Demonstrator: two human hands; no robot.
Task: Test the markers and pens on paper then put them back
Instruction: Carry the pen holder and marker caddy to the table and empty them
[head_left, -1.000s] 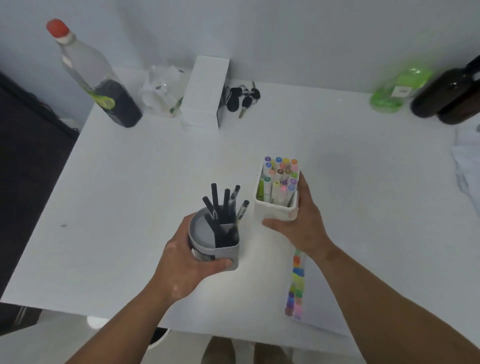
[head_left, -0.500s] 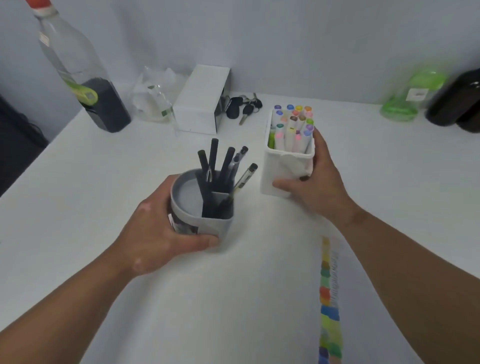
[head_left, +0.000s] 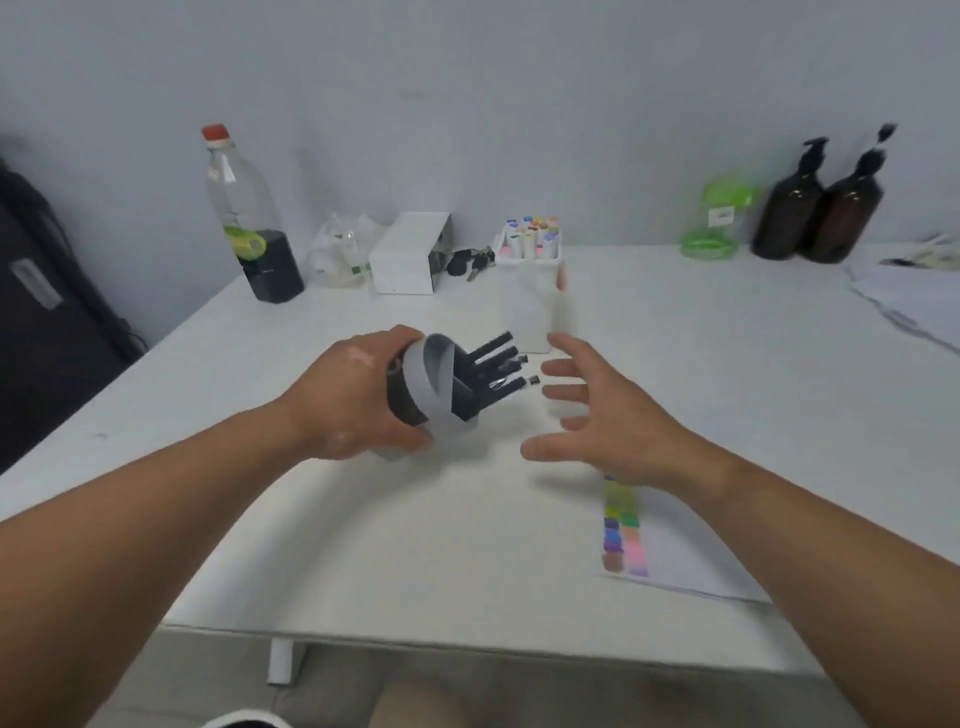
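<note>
My left hand (head_left: 358, 400) grips a grey pen cup (head_left: 434, 392) and tips it to the right above the table, so its black pens (head_left: 496, 366) stick out sideways toward my right hand. My right hand (head_left: 597, 410) hovers open with fingers spread just right of the pen tips, holding nothing. The white marker box (head_left: 530, 301) full of coloured markers stands upright on the table behind the hands. A paper sheet (head_left: 680, 561) with coloured test swatches (head_left: 623, 525) lies at the front right, partly under my right wrist.
At the back stand a clear bottle (head_left: 244, 218) with dark liquid, a crumpled plastic bag (head_left: 340, 254), a white box (head_left: 410, 254), keys (head_left: 470, 260), a green container (head_left: 719, 221) and two brown pump bottles (head_left: 821, 208). Papers (head_left: 914, 286) lie far right. The table edge (head_left: 467, 644) runs near me.
My right hand let go of the marker box, which now stands farther back, and drew back open. My left hand tilted the pen cup to the right. The camera tilted up.
</note>
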